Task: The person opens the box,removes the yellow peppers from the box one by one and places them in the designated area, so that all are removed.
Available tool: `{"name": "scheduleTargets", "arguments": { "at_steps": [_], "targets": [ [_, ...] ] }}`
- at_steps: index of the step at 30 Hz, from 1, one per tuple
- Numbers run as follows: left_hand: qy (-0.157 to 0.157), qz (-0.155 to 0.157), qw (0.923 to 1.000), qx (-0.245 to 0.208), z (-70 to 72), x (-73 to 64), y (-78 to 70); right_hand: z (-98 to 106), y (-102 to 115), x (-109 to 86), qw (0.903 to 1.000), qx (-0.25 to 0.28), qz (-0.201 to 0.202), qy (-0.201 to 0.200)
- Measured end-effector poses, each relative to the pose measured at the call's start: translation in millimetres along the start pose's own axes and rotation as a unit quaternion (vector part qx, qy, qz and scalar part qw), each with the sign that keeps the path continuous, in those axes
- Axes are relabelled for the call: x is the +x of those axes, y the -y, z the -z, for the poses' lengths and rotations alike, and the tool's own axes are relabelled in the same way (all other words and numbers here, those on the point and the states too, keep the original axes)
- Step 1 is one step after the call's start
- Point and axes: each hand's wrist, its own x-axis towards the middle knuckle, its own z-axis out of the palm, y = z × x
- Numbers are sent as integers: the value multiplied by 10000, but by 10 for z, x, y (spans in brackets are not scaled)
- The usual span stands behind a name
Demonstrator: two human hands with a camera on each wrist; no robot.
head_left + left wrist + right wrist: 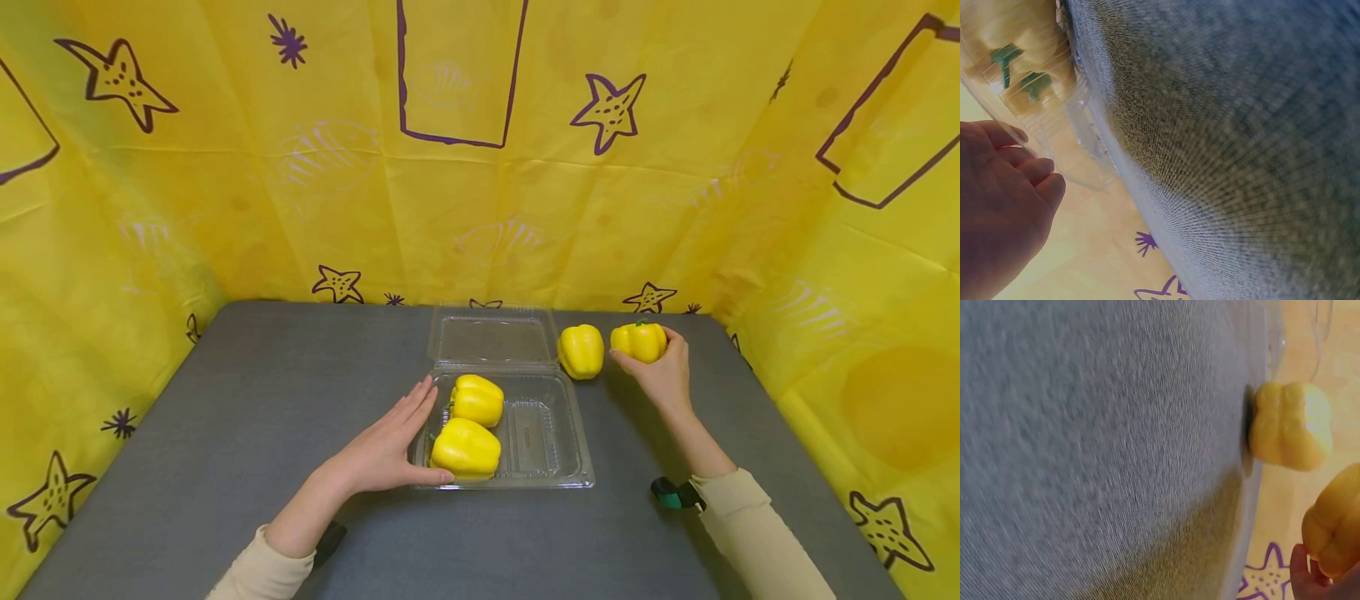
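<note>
My right hand [663, 371] grips a yellow bell pepper [639, 342] with a green stem, held above the table at the back right; the right wrist view shows the same bell pepper [1335, 525] clear of the surface. Left of it, another yellow bell pepper [581, 352] sits on the table beside the clear plastic container [543, 433]. Two more yellow bell peppers lie in the left side of that container, one farther back [478, 400] and one nearer [467, 448]. Along the container's left edge my left hand [382, 450] rests with fingers extended, its thumb at the front rim.
The container's hinged lid [491, 337] lies folded back toward the rear of the grey table [300, 400]. Yellow cloth [465, 192] printed with starfish and fish encloses the table at the back and sides. Dark straps [678, 493] are on both wrists.
</note>
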Motion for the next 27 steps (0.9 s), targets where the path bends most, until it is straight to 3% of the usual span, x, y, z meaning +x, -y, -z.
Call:
{"name": "scheduleTargets", "arguments": {
  "at_steps": [27],
  "targets": [
    [33,101,9999,5,8,8,-14,-110,-227,278,9893,-1282,-236,649]
  ]
}}
